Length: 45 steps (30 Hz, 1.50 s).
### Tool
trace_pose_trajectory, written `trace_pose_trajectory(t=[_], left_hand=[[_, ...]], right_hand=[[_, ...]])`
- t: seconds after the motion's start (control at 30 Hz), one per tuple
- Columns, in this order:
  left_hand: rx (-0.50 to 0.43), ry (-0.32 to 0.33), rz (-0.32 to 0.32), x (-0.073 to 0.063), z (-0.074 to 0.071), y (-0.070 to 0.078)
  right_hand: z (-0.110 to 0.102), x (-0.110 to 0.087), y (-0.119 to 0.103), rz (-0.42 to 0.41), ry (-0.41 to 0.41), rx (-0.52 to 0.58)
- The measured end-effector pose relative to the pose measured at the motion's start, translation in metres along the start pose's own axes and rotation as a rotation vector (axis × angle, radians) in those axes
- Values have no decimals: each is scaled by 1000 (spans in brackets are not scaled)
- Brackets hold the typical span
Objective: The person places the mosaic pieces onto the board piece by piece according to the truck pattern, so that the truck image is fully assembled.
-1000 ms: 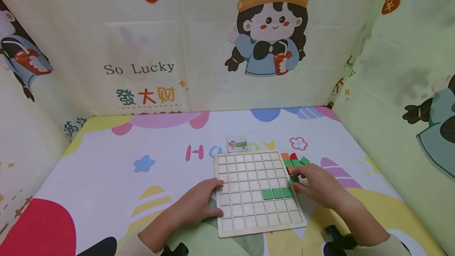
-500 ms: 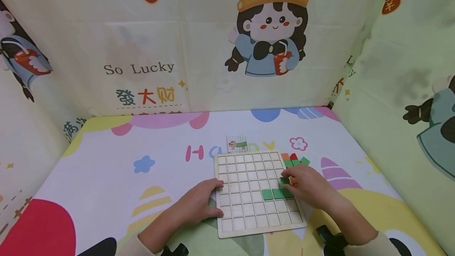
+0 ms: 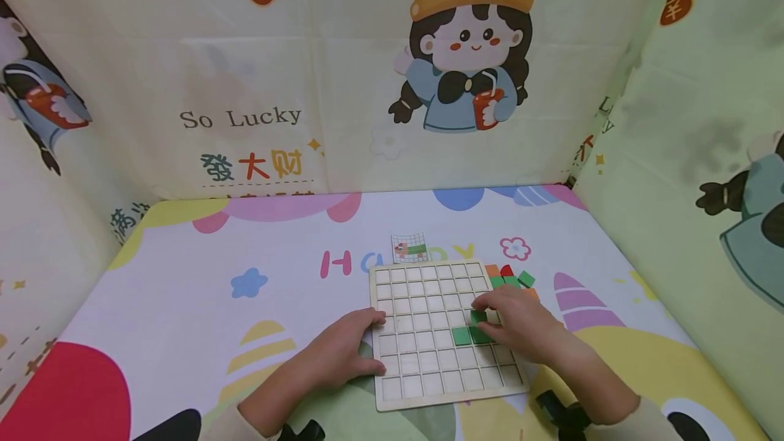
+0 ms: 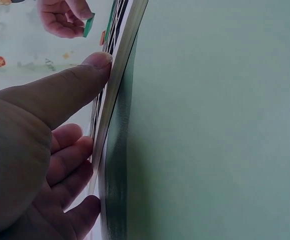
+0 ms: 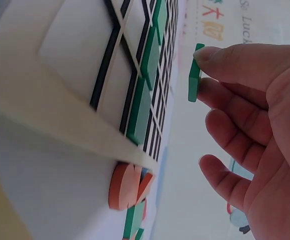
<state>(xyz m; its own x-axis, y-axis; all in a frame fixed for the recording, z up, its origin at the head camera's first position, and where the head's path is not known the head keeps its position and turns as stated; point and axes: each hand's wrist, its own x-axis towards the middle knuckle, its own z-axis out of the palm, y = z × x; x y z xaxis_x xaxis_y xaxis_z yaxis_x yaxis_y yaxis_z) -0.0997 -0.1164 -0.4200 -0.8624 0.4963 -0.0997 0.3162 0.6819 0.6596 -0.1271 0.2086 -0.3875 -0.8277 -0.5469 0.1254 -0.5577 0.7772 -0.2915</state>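
Observation:
My right hand [image 3: 520,322] pinches a small green square tile [image 5: 193,82] between thumb and finger, raised over the right half of a pale wooden grid board [image 3: 422,381]. In the right wrist view a gap shows between this tile and the board. Green tiles [image 5: 140,111] sit side by side in one row of the grid, partly hidden by the hand in the head view. My left hand [image 3: 335,352] rests against the board's left edge. Its thumb [image 4: 77,85] touches the rim and its other fingers lie along the same side.
Several loose tiles [image 3: 525,279], green, orange and red, lie at the board's upper right side. A small card [image 3: 409,248] with a coloured grid picture lies just behind the board. Printed cloth covers the table [image 3: 294,230] and the walls.
The right hand picks up a green tile from beside the board and carries it left over the grid. An orange piece comes into view behind the hand. The left hand stays put.

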Motion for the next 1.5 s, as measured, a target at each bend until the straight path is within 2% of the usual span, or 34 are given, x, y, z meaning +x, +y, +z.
trace_pose_trajectory(t=[0.2, 0.67, 0.97, 1.2, 1.5], left_hand=[[-9, -4, -5, -1, 0, 1], [7, 5, 1, 0, 0, -1], [15, 14, 17, 0, 0, -1], [10, 29, 43, 0, 1, -3], [13, 30, 43, 0, 1, -2]], right_hand=[[3, 2, -6, 21, -55, 43], [9, 9, -17, -39, -41, 48], [11, 14, -21, -43, -88, 62], [14, 16, -24, -63, -96, 66], [20, 19, -29, -58, -103, 63]])
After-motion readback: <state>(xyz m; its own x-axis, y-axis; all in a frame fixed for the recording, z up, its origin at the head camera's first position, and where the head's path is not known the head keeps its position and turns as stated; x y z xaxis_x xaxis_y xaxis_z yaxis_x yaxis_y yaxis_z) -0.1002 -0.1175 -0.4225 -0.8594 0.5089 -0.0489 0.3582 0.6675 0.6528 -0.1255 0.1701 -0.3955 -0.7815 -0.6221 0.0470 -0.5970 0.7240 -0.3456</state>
